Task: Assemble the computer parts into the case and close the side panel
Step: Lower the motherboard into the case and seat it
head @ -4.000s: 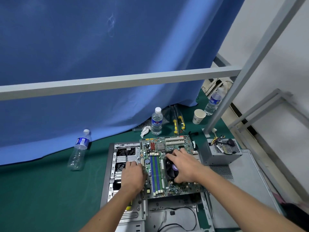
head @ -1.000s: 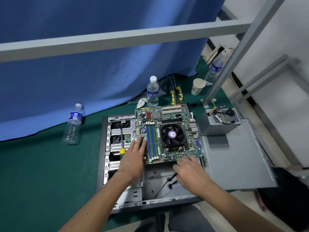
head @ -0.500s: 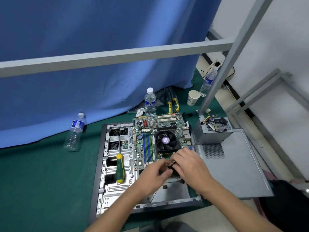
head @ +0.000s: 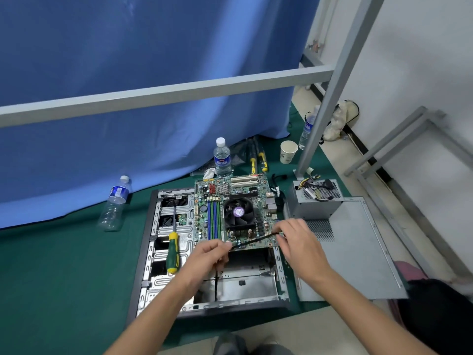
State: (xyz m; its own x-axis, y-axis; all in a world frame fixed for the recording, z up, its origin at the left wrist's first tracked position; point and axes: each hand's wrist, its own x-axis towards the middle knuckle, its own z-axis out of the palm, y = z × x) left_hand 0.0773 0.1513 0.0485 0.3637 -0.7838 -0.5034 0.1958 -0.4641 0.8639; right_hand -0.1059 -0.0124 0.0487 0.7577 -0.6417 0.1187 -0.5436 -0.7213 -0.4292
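Observation:
An open computer case [head: 151, 252] lies flat on green matting. A green motherboard [head: 204, 221] with a black cooler fan [head: 239, 212] sits in its far half. A thin black cable [head: 252, 240] stretches over the board's near edge, and another length of it hangs down into the case. My left hand [head: 208, 260] pinches the cable's left part. My right hand [head: 298, 239] pinches its right end. A grey power supply [head: 314, 201] with loose wires stands right of the case, on the grey side panel [head: 353, 252].
A green-and-yellow screwdriver [head: 172, 254] lies on the case's drive bays. Water bottles stand at the back [head: 222, 158] and lie at the left [head: 114, 203]. A paper cup [head: 288, 151], yellow-handled tools [head: 257, 160] and grey frame bars [head: 166, 92] are nearby.
Both hands left the motherboard, met at its near edge and took hold of the black cable. They have since drawn apart, pulling the cable taut between them.

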